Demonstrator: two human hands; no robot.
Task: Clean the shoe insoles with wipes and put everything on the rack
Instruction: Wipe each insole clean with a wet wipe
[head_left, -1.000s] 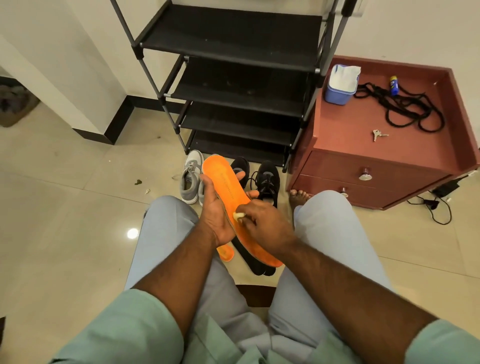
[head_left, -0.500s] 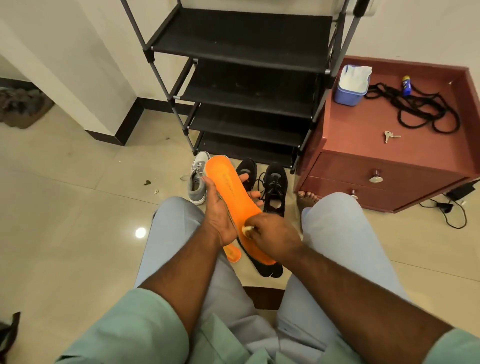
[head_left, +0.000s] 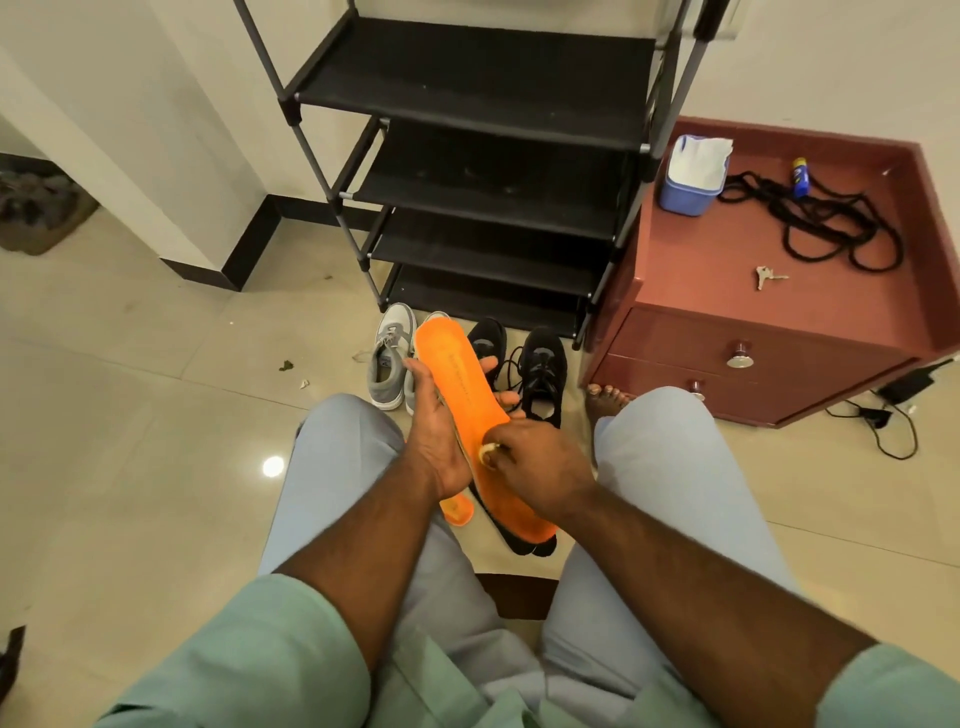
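Observation:
My left hand (head_left: 434, 431) grips a long orange insole (head_left: 457, 369) by its edges, tilted with the toe end pointing away from me. My right hand (head_left: 540, 462) pinches a small crumpled wipe (head_left: 487, 451) against the insole's lower half. A second orange insole (head_left: 458, 509) and dark insoles (head_left: 524, 543) lie on the floor under my hands. Grey sneakers (head_left: 389, 358) and black sneakers (head_left: 540, 369) stand in front of the black shoe rack (head_left: 483, 104). A blue tub of wipes (head_left: 693, 174) sits on the red cabinet.
The red cabinet (head_left: 727, 312) stands to the right of the rack, carrying a black cord (head_left: 826, 223), keys (head_left: 766, 275) and a small bottle (head_left: 800, 176). A charger cable (head_left: 883, 421) lies on the floor at right. My bare foot (head_left: 608, 397) rests by the cabinet.
My right hand has slid the wipe slightly down along the insole. The camera view has shifted a little; the left hand keeps the same hold.

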